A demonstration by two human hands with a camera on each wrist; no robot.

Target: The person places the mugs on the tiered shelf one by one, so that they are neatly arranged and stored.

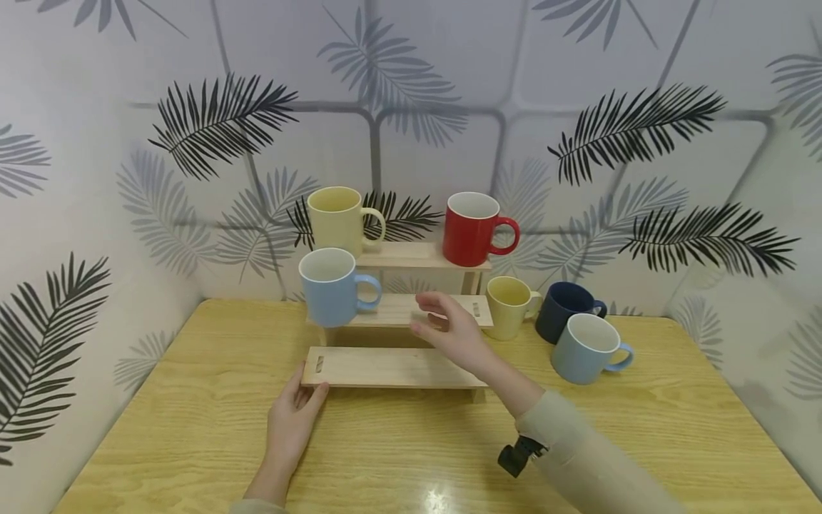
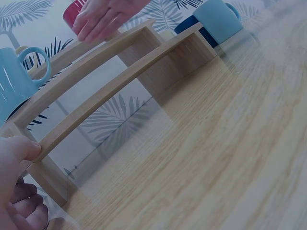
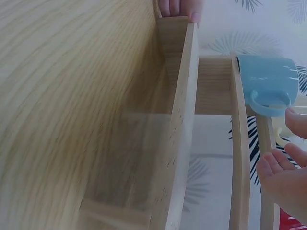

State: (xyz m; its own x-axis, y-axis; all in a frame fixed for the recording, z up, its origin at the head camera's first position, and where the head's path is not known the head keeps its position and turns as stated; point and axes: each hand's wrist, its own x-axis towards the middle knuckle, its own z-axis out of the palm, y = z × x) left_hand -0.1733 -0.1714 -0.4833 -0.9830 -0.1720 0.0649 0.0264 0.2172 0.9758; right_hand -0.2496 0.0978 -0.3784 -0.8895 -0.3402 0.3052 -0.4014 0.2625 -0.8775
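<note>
A three-tier wooden shelf rack (image 1: 398, 368) stands on the table. My left hand (image 1: 292, 421) grips the left end of its lowest board, and in the left wrist view the thumb (image 2: 29, 149) lies on the board's edge. On the middle tier, at the left, sits a light blue mug (image 1: 326, 291) with its handle to the right. My right hand (image 1: 452, 334) hovers over the right part of that tier, fingers loosely bent and holding nothing. The top tier carries a pale yellow mug (image 1: 334, 227) at the left and a red mug (image 1: 469, 232) at the right.
Right of the rack, a smaller yellow mug (image 1: 504, 314), a dark blue mug (image 1: 555, 321) and another light blue mug (image 1: 581, 353) stand close together on the wooden table (image 1: 398, 450). Behind them rises a leaf-patterned wall (image 1: 437, 64).
</note>
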